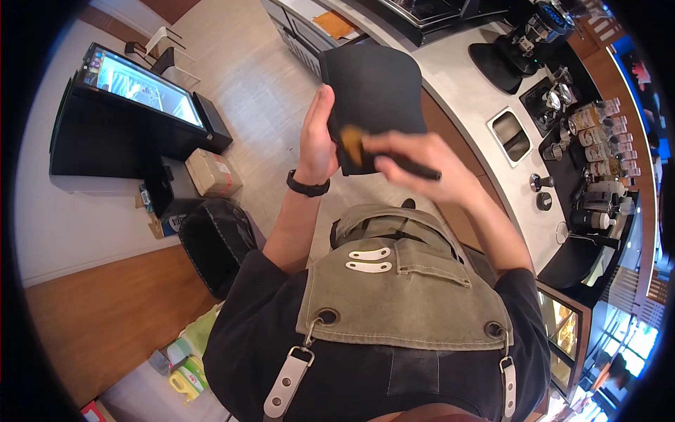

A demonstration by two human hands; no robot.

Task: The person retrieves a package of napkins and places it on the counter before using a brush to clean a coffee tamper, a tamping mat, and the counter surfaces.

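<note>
A flat black mat point(383, 98) with rounded corners is held up in front of me, above the floor. My left hand point(320, 137) grips its left edge, fingers behind and along the side, with a dark band on the wrist. In my right hand point(425, 165) is a brush point(404, 166) with a dark handle and yellowish-brown bristles. The bristles are smeared by motion and overlap the mat's lower part. My fingers wrap round the brush handle.
To the right runs a pale counter point(485, 162) with a coffee grinder point(527, 42), a small inset metal bin point(510, 135) and several jars point(598, 151). At left are a display fridge point(148, 88), a cardboard box point(213, 172) and a black bin point(218, 246). An orange cloth point(334, 25) lies at the top.
</note>
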